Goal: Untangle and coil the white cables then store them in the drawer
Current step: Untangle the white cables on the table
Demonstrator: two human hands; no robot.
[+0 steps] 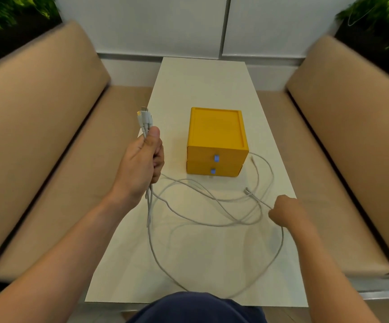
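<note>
Several white cables (202, 206) lie in loose tangled loops across the white table (202, 89). My left hand (139, 164) is raised above the table's left edge and grips a bundle of cable ends, with the plugs (144, 116) sticking up past my thumb. My right hand (286, 212) rests low at the table's right edge, fingers curled round one cable just behind its free connector (248, 191). A yellow two-drawer box (216, 141) stands mid-table behind the loops, both drawers closed, each with a small blue pull.
Tan cushioned benches (48, 136) run along both sides of the narrow table. A white wall (165, 24) closes the far end. Green plants (380, 19) stand in the upper corners. My dark-clothed lap shows at the bottom edge.
</note>
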